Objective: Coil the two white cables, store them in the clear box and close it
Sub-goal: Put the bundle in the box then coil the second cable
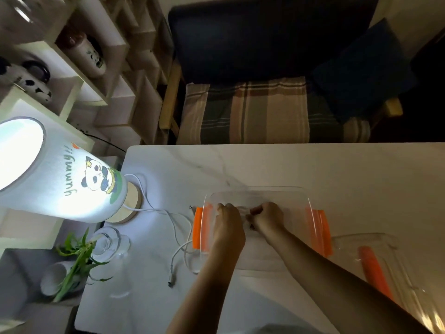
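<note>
The clear box (260,191) with orange side latches stands open on the white marble table (289,165). Both my hands are inside it, close together over its middle. My left hand (228,220) and my right hand (267,216) are curled around something pale between them, a white cable (243,210), mostly hidden by the fingers. A second white cable (177,254) lies loose on the table left of the box, its plug end near the front. The clear lid (385,261) with an orange strip lies to the right of the box.
A lit panda lamp (62,179) stands at the table's left end, its own white cord trailing toward the box. A glass vase (108,247) with green stems sits below it. Shelves stand at far left, and a dark sofa with a plaid blanket lies beyond the table.
</note>
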